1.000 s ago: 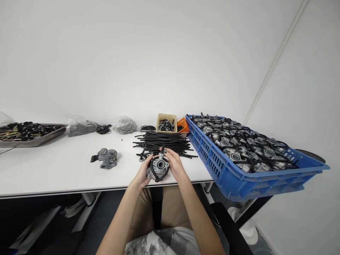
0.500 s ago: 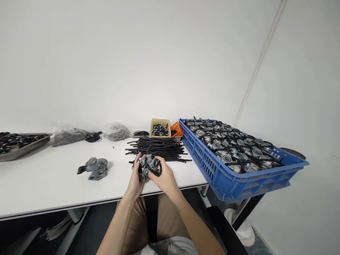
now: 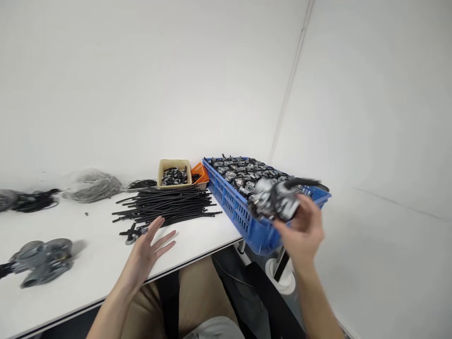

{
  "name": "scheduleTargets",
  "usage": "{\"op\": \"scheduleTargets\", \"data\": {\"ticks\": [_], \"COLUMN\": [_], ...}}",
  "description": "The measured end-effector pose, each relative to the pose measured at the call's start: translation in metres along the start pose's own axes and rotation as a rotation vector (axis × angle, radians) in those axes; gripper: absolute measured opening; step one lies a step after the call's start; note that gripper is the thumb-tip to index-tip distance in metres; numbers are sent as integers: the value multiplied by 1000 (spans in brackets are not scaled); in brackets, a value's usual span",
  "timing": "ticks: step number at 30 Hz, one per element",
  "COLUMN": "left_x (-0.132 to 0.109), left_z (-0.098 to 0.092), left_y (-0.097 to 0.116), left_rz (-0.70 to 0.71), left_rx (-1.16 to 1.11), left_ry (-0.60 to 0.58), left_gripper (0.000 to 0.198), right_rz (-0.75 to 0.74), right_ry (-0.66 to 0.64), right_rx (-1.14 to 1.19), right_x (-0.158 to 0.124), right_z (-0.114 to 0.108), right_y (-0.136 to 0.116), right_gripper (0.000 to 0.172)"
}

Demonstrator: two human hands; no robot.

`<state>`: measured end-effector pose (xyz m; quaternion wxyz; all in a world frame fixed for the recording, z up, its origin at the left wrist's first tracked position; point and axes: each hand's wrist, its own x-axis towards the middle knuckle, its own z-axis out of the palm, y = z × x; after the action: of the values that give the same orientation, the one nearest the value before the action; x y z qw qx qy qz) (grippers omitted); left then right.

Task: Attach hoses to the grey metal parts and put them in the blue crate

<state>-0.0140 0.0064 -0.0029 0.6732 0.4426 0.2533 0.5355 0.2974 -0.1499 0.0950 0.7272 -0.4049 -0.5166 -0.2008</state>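
My right hand [image 3: 302, 230] grips a grey metal carburetor [image 3: 275, 198] with a black hose on it, held in the air over the near corner of the blue crate [image 3: 235, 212]. The crate is full of several similar carburetors with hoses. My left hand [image 3: 148, 249] hovers over the white table [image 3: 92, 263] with its fingers spread, holding nothing. Just beyond its fingertips lies a small black and grey part [image 3: 132, 232]. A pile of black hoses [image 3: 165, 205] lies behind that.
Another grey carburetor [image 3: 40, 261] lies at the table's left. At the back stand a beige box of small parts [image 3: 173, 173], an orange basket [image 3: 199, 173], a clear bag of metal pieces [image 3: 92, 186] and black rings [image 3: 30, 200]. A white wall corner rises at right.
My right hand has carried the carburetor from the table's front edge to the right, over the blue crate. My left hand let go and opened. The view has swung right.
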Motion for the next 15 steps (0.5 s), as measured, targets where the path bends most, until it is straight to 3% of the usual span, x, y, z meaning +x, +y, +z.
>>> {"op": "scheduleTargets", "data": {"ticks": [2, 6, 8, 11, 15], "left_x": [0, 1, 2, 1, -2], "left_z": [0, 0, 0, 4, 9], "left_y": [1, 1, 2, 3, 3], "left_rz": [-4, -30, -36, -42, -38], "left_rx": [0, -5, 0, 9, 31], "left_ry": [5, 17, 17, 19, 40], "left_gripper": [47, 46, 44, 42, 42], "right_rz": [-27, 27, 84, 168, 265], "right_ry": [64, -37, -199, -541, -916], "right_rx": [-154, -578, -795, -984, -898], "right_x": [41, 111, 136, 159, 167], "right_z": [-33, -94, -118, -138, -136], "right_y": [16, 81, 121, 167, 190], "right_gripper": [67, 62, 57, 53, 43]}}
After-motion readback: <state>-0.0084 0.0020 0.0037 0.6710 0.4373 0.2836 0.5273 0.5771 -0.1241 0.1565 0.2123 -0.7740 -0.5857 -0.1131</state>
